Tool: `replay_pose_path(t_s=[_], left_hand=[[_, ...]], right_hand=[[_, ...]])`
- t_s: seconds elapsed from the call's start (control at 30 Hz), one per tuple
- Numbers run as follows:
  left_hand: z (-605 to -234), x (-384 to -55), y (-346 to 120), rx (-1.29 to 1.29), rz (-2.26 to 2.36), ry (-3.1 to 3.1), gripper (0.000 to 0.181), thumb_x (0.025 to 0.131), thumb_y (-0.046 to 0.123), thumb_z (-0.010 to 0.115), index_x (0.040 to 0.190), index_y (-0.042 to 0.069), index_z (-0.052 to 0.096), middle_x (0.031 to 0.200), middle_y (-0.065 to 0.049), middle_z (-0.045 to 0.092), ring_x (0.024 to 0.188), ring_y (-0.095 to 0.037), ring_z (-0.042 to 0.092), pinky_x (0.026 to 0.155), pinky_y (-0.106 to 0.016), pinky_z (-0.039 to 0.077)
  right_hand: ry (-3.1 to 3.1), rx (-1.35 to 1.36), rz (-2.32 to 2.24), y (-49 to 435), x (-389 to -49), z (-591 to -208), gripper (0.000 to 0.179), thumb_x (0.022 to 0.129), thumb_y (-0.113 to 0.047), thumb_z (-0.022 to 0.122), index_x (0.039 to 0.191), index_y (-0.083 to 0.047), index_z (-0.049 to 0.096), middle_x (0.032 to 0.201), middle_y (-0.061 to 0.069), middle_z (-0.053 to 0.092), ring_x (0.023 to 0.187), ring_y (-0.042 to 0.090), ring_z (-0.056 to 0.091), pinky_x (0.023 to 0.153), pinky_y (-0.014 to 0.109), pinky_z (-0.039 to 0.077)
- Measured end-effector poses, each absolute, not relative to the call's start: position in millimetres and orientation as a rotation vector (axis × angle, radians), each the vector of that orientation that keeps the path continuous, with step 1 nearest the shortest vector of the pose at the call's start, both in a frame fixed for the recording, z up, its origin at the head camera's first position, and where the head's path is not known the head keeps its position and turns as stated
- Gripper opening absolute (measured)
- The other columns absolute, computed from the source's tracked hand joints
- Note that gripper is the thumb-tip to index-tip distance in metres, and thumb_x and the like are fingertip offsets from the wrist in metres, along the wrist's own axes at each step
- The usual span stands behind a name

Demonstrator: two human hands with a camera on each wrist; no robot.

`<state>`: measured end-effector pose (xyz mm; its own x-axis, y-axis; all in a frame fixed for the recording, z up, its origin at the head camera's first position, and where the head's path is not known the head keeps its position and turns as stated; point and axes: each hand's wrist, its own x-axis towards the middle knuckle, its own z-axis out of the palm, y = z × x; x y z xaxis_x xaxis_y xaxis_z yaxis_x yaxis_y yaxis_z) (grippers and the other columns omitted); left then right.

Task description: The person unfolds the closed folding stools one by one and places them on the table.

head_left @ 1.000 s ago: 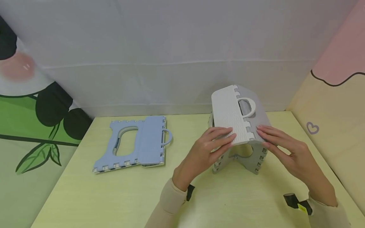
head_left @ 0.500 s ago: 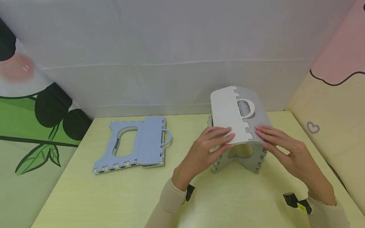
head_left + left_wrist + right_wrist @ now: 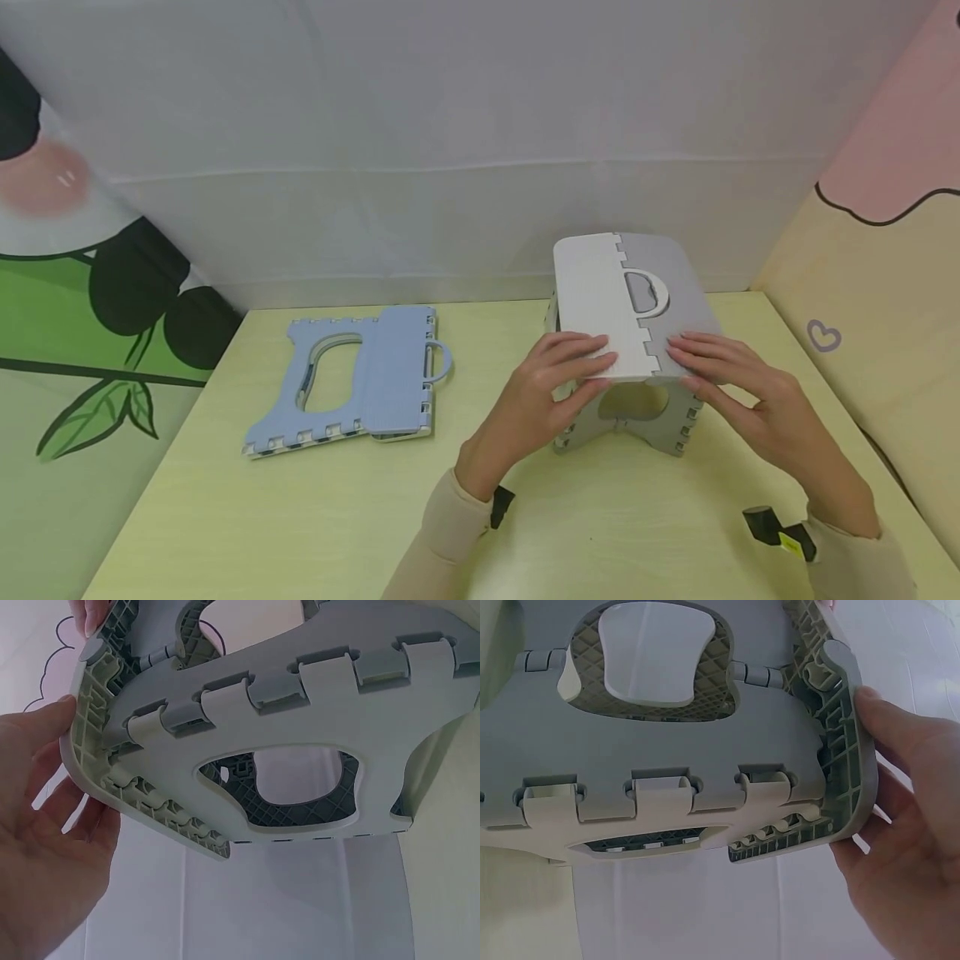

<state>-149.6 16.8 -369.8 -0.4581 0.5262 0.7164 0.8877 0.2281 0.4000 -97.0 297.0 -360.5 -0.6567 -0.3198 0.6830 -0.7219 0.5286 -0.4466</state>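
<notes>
A white-and-grey folding stool point(image 3: 592, 292) stands unfolded at the right of the table in the head view, a loop handle point(image 3: 658, 293) at the middle seam of its seat. My left hand point(image 3: 536, 387) holds the front left corner of the white seat half, fingers on top and thumb at the front rim. At the grey half, my right hand point(image 3: 757, 400) grips the front right corner likewise. Both wrist views show the seat's ribbed underside point(image 3: 94, 712) and the hinged leg panels point(image 3: 667, 750) with oval cut-outs.
A blue folding stool point(image 3: 397, 375) lies folded flat on the left of the table point(image 3: 300, 525). A pale cloth wall point(image 3: 450, 225) rises behind the table, with printed panels point(image 3: 862, 275) at either side.
The white-and-grey seat has flattened from a peaked ridge to nearly level, and its far edge sits lower. Both hands have kept their places on its front corners. The blue stool has not moved.
</notes>
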Motion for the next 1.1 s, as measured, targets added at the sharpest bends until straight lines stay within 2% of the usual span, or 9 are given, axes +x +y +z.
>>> replay_pose_path(t_s=[0.13,0.3,0.77,1.1], left_hand=[[-369.6,-149.1,16.6,-1.288,-1.200,-2.071,0.032,0.092,0.010,0.079,0.123,0.003,0.074,0.133,-0.011,0.068,0.127,-0.023,0.056,0.112,-0.026,0.042],[-370.8,-150.1,16.4,-1.284,-1.220,-2.061,0.032,0.091,0.009,0.079,0.122,0.003,0.075,0.133,-0.010,0.068,0.127,-0.023,0.056,0.112,-0.027,0.042],[-371.4,-150.6,15.8,-1.285,-1.237,-2.061,0.033,0.092,0.009,0.079,0.123,0.003,0.074,0.134,-0.011,0.067,0.128,-0.023,0.055,0.113,-0.027,0.041],[-375.7,-153.8,24.5,-1.309,-1.167,-2.016,0.033,0.091,0.008,0.079,0.123,0.001,0.074,0.133,-0.013,0.068,0.130,-0.026,0.057,0.116,-0.031,0.039]], right_hand=[[-2.248,0.827,1.033,295.7,-96.7,-359.3,0.040,0.083,0.009,0.077,0.122,0.004,0.073,0.129,0.018,0.069,0.131,0.016,0.056,0.111,0.021,0.040],[-2.259,0.814,1.041,295.6,-96.9,-358.3,0.047,0.077,0.017,0.077,0.122,0.003,0.073,0.129,0.017,0.069,0.131,0.015,0.056,0.110,0.020,0.040],[-2.258,0.801,1.045,294.8,-97.2,-356.7,0.046,0.076,0.017,0.077,0.120,0.003,0.073,0.129,0.017,0.069,0.130,0.013,0.056,0.107,0.018,0.041],[-2.236,0.835,1.026,303.1,-97.1,-357.5,0.033,0.088,0.002,0.077,0.121,0.004,0.073,0.127,0.019,0.069,0.130,0.017,0.056,0.108,0.019,0.041]])
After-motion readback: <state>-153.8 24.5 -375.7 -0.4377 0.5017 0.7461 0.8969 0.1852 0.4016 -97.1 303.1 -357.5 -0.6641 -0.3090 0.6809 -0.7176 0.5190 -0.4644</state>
